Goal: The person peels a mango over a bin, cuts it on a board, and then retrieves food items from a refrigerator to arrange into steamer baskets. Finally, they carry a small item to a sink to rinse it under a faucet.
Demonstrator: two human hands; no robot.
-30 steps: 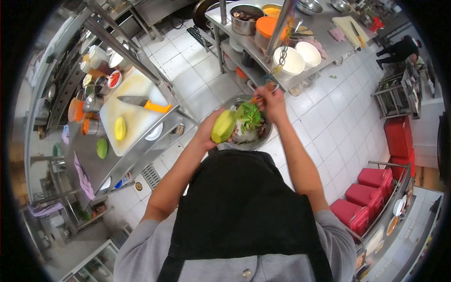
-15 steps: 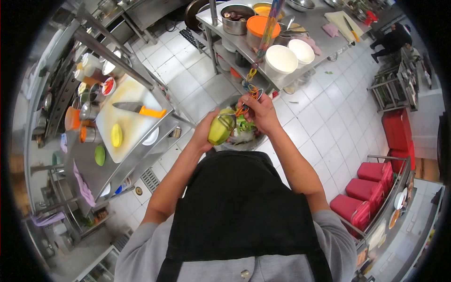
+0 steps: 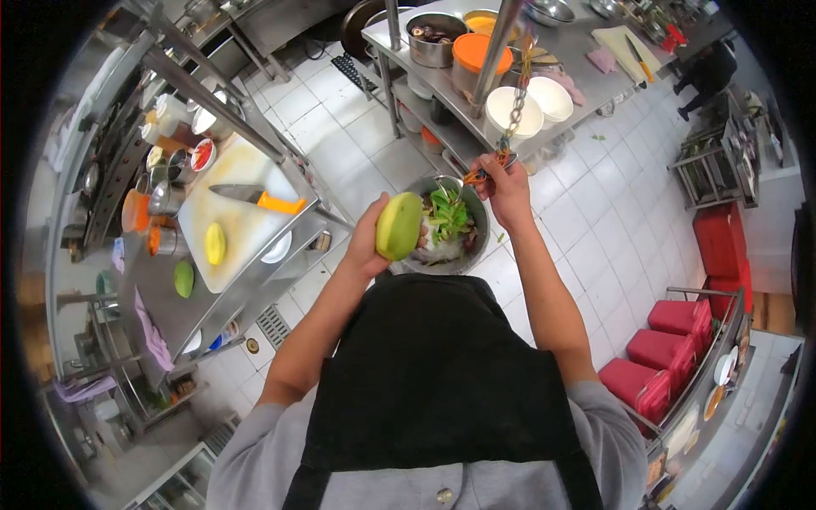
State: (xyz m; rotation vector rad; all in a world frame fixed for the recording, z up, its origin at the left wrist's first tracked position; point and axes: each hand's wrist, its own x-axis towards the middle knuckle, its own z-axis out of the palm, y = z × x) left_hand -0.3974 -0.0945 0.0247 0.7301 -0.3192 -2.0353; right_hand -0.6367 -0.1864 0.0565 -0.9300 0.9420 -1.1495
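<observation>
My left hand (image 3: pixel 365 242) is wrapped around a partly peeled green mango (image 3: pixel 399 226), pale yellow-green on one side and darker green on the other. Closed fingers of my right hand (image 3: pixel 508 189) grip a peeler (image 3: pixel 474 177) with an orange-wrapped handle, apart from the mango. A chain (image 3: pixel 517 109) runs up from beside that hand. Below both hands stands a metal bin (image 3: pixel 484 231) holding green leaves and other scraps. On the left, a yellow peeled mango (image 3: pixel 215 244) lies on a white cutting board (image 3: pixel 242 228), and another green mango (image 3: pixel 184 279) rests on the steel counter.
A knife (image 3: pixel 280 203) with an orange handle lies on the board. White tubs (image 3: pixel 513 117), an orange-lidded container (image 3: pixel 481 55) and a metal pot (image 3: pixel 432 53) stand on the far table. Red boxes (image 3: pixel 654 353) sit on a rack at right. Another person (image 3: pixel 710 72) is in the background.
My right hand has moved right and slightly up with the peeler, away from the mango. The mango is turned more upright in my left hand, and more of the bin shows.
</observation>
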